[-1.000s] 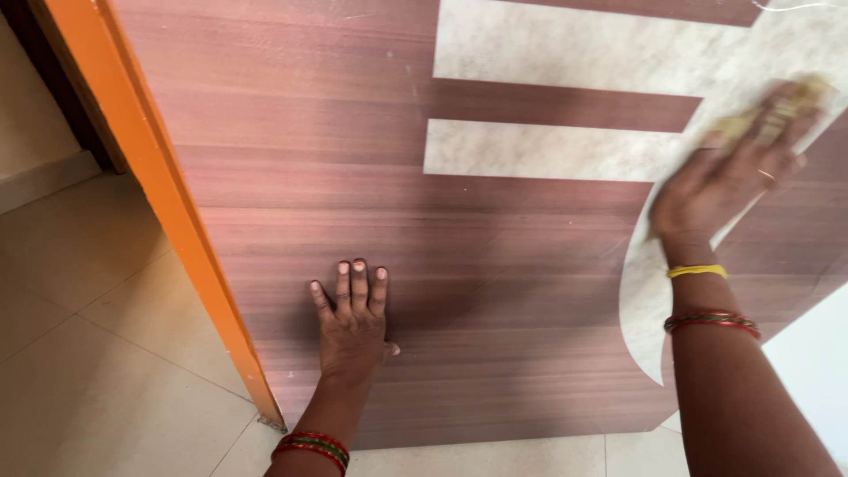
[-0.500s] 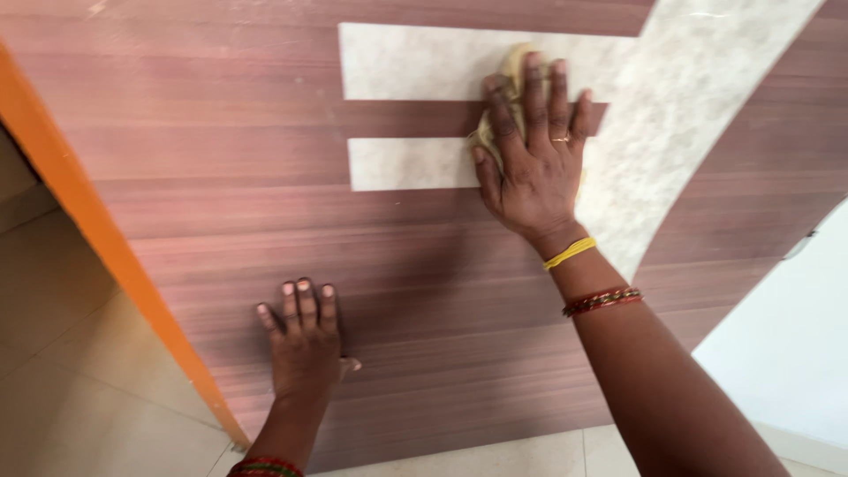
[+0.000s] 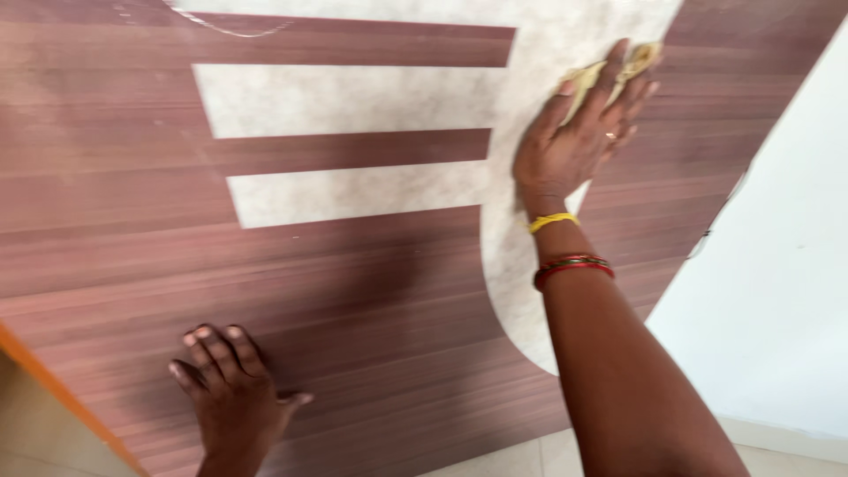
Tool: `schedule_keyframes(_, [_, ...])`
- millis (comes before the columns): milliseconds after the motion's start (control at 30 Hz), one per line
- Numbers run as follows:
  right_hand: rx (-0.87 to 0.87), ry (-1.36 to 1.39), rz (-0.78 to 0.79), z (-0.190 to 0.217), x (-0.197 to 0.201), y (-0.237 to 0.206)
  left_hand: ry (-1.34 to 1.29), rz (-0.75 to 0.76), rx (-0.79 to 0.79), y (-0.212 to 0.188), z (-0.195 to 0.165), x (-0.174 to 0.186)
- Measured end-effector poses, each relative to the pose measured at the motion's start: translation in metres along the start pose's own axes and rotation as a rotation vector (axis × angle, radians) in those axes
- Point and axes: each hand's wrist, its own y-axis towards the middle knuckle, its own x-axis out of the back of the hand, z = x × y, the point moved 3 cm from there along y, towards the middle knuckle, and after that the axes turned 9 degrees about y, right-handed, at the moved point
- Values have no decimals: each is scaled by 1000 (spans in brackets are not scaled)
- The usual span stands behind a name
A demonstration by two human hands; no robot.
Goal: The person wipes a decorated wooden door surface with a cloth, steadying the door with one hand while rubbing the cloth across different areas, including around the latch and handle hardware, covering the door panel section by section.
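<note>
Head view: you look down a brown wood-grain door [image 3: 371, 291] with pale cream inlay bands [image 3: 353, 97] and a curved cream strip [image 3: 521, 265].
Right hand: your right hand [image 3: 574, 141] lies flat, high on the curved strip, fingers spread and pressing a yellowish cloth [image 3: 618, 66] against the surface; the grip is a loose pinch, with the cloth showing between and beyond the fingertips.
Left hand: your left hand [image 3: 234, 397] is open and holds nothing, palm braced on the brown panel low down, well apart from the cloth.
Cloth: it sits under your right fingers, near the door's upper right.
Edges: an orange edge [image 3: 53, 389] runs at lower left; a white wall [image 3: 777, 265] stands at right.
Doing it well: as a judgement, keep the cloth bunched fully under your palm so bare fingers do not smear the panel, press evenly, and keep the left palm steadying the door.
</note>
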Motion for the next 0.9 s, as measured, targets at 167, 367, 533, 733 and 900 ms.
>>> schedule_keyframes(167, [-41, 58, -2, 9, 7, -5, -317, -70, -157, 19, -81, 61])
schedule_keyframes(367, [-38, 50, 5, 21, 16, -6, -416, -588, -299, 114, -113, 177])
schedule_keyframes(533, [-38, 42, 13, 18, 21, -2, -368, -730, -369, 141, -135, 208])
schedule_keyframes(733, [184, -19, 161, -29, 18, -8, -292, -728, -349, 147, -144, 191])
schedule_keyframes(900, [221, -71, 174, -90, 27, 20, -248, -724, -334, 151, -149, 190])
